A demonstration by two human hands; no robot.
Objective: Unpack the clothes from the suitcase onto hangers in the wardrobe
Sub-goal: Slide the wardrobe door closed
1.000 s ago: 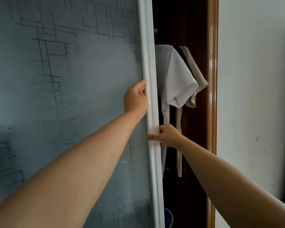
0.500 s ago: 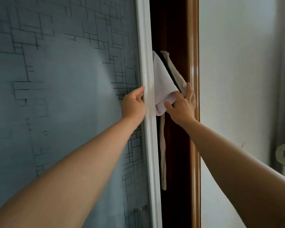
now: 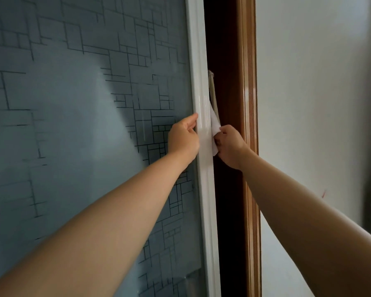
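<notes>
Frosted glass with a pattern of thin dark lines fills the sliding door (image 3: 84, 125) of the wardrobe. Its white edge strip (image 3: 201, 82) runs from top to bottom. Just to the left of this strip is the left hand (image 3: 183, 140). The thumb lies on the front of the strip and the other fingers go behind it, where they are hidden, so the hand holds the door by its edge.

Directly to the right of the strip is a narrow dark gap (image 3: 227, 200), which is the inside of the wardrobe. The right hand (image 3: 230, 146) is in this gap, at nearly the same height as the left one. Its fingers are curled and pinch a fold of a white garment (image 3: 214, 127) that touches the strip and comes out from behind it. Above this fold, also close to the strip, a narrow piece of a beige garment (image 3: 212, 86) hangs down. How these clothes hang cannot be seen.

Further right of the strip, beyond the gap, stands a brown wooden post (image 3: 250, 103), and after it a pale wall (image 3: 308, 82).
</notes>
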